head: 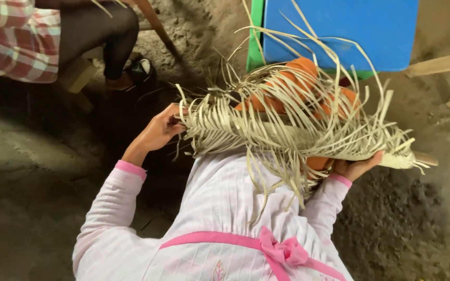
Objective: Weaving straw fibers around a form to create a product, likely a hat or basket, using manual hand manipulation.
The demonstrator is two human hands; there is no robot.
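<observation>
A pale, dry palm frond, its leaflets partly woven together, lies across my lap. My left hand grips the woven leaflets at the frond's left end. My right hand holds the frond from below near its thick stem on the right. Loose strips stick up and hang down around the weave. Orange sandals show through the strips beyond the frond. I wear a white dress with pink cuffs and a pink bow.
A blue and green board stands at the top. Another person in a checked cloth and dark trousers sits at the upper left. Rough earth floor lies all around. Pale wooden pieces are at the right edge.
</observation>
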